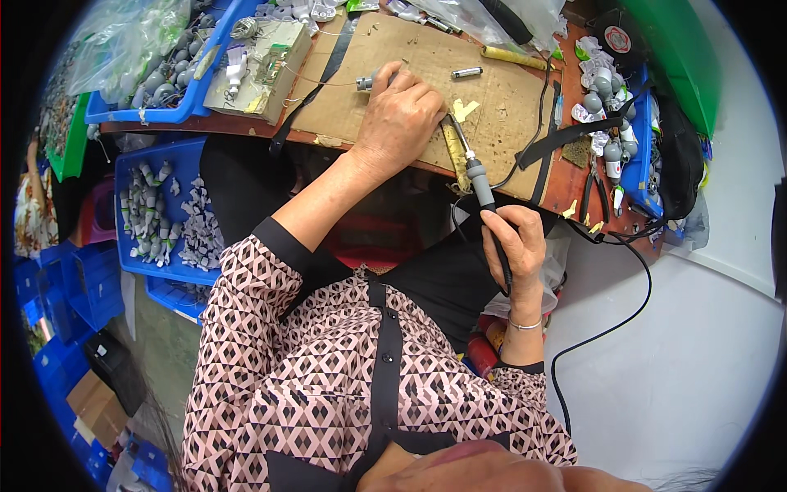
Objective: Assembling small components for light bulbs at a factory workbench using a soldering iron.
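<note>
My left hand (402, 119) rests over the brown cardboard mat (512, 102) on the bench. Its fingers are closed round a small grey cylindrical part (365, 84), mostly hidden by them; a thin wire runs left from the part. In my right hand (520, 242) is a soldering iron (479, 176) with a grey-and-black handle, gripped like a pen. The iron's metal tip points up beside my left hand, close to a scrap of yellow tape (466, 110); I cannot tell whether they touch. A small silver cylinder (466, 73) lies beyond, on the mat.
A pale box (270, 61) with wires stands left of the mat. Blue trays of grey bulb-like parts (168, 78) are at left. Pliers (596, 193) and more grey parts lie at right. The black cable (566, 353) hangs past the bench edge.
</note>
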The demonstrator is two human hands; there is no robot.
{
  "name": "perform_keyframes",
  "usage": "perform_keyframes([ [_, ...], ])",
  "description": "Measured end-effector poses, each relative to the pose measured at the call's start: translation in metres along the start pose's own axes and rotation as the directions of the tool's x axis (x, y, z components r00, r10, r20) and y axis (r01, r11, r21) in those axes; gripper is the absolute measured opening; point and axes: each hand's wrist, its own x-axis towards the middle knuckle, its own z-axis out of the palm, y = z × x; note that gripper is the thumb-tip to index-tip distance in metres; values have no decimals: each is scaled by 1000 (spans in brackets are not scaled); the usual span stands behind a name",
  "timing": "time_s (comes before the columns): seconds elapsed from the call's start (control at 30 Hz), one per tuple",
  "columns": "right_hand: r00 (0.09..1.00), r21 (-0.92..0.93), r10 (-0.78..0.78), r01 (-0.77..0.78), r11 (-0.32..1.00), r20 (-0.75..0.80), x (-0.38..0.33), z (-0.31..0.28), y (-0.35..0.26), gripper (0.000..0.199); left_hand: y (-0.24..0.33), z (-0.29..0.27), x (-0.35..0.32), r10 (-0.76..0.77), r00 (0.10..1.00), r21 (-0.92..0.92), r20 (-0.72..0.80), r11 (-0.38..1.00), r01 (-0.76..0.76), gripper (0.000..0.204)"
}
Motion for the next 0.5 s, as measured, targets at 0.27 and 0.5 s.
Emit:
perform_keyframes([
  [0.27, 1000, -3, 6, -6, 1000, -3, 2, -1, 0, 42, 0, 0, 0, 0, 1000, -10, -2, 1000, 0, 7],
  [0.5, 1000, -2, 6, -6, 1000, -10, 2, 2, 0, 51, 0, 0, 0, 3, 1000, -2, -4, 1000, -3, 8],
])
